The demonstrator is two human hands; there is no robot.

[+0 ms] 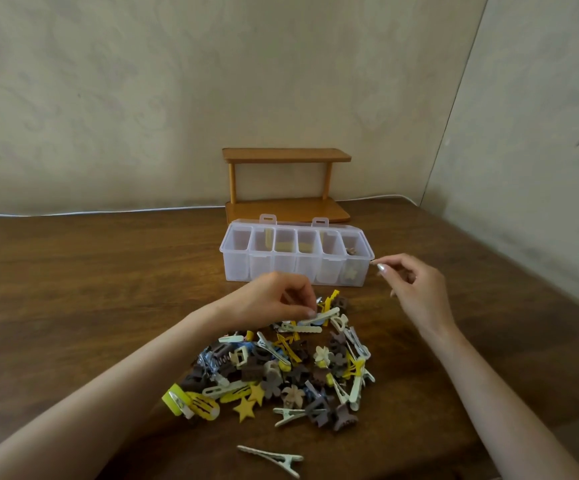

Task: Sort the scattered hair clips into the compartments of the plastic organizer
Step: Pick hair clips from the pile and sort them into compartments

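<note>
The clear plastic organizer lies on the table with its long axis running left to right. Its lid is open behind it and shows two latches. It has six compartments in one row. Beige pieces show in the second, third and fourth from the left, and brown and beige ones in the rightmost.

In front of it lies the pile of hair clips, too tangled to count. Two yellow stars lie at its near edge. One lone clip lies apart, nearest the person, its narrow tip pointing left.

The left hand is at the far end of the pile, its grip pinched on a long cream clip that lies roughly left to right. The right hand is just beside the organizer's right end. Its thumb and forefinger are pressed together; I cannot tell whether that grip has anything in it.

Behind the organizer stands one wooden shelf with two boards. A white cable runs along the table's back edge.
</note>
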